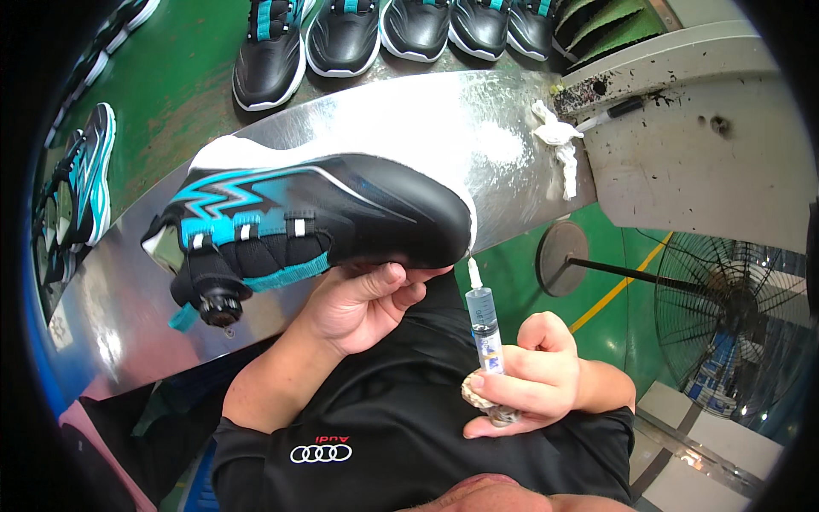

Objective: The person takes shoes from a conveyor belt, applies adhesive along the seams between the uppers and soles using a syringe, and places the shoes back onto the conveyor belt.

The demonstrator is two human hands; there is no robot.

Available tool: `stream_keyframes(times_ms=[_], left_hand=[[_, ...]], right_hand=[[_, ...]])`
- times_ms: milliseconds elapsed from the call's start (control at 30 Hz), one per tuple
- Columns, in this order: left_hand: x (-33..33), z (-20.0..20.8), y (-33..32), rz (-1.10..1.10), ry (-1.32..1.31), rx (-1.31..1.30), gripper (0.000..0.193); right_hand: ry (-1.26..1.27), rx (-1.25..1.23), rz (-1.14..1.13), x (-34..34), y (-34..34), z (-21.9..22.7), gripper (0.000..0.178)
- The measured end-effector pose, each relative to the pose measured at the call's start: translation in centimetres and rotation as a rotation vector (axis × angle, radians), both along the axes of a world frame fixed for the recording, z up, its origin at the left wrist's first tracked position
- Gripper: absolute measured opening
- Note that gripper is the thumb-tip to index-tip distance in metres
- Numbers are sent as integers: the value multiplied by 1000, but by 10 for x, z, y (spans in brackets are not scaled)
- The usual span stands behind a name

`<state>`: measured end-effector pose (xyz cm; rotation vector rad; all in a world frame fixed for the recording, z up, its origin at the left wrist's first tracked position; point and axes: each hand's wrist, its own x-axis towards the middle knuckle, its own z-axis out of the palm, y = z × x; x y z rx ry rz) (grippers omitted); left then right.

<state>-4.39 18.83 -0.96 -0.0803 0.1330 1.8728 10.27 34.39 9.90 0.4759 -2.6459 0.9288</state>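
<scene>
My left hand (363, 307) grips a black and turquoise sports shoe (367, 200) from below near its toe. The shoe is held sole up and away from me, above the metal bench top (426, 102), with its dial closure (220, 309) hanging at the left. My right hand (533, 375) is closed around a clear syringe (483, 320) with liquid inside. Cloth-like wrapping covers the syringe's lower end. The white tip points up and meets the sole edge at the shoe's toe, or comes very close to it.
Several like shoes (341, 38) stand in a row behind the bench, with more (90, 175) at the left. A knotted white cloth (559, 136) and a dark pen-like tool (610, 115) lie by a grey machine housing (699, 128). A black fan (725, 299) stands at the right.
</scene>
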Motion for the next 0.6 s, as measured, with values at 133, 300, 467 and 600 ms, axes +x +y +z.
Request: stream_keyframes(times_ms=[133, 300, 467, 600], left_hand=[[1, 4, -1, 14, -10, 16, 21], [2, 11, -4, -4, -8, -2, 25], [4, 13, -5, 0, -21, -9, 29], [6, 14, -4, 9, -17, -8, 30]], right_hand=[[84, 80, -3, -4, -4, -10, 27], [122, 112, -4, -3, -7, -17, 26], [164, 147, 3, -4, -9, -19, 25], [174, 159, 8, -3, -9, -20, 25]])
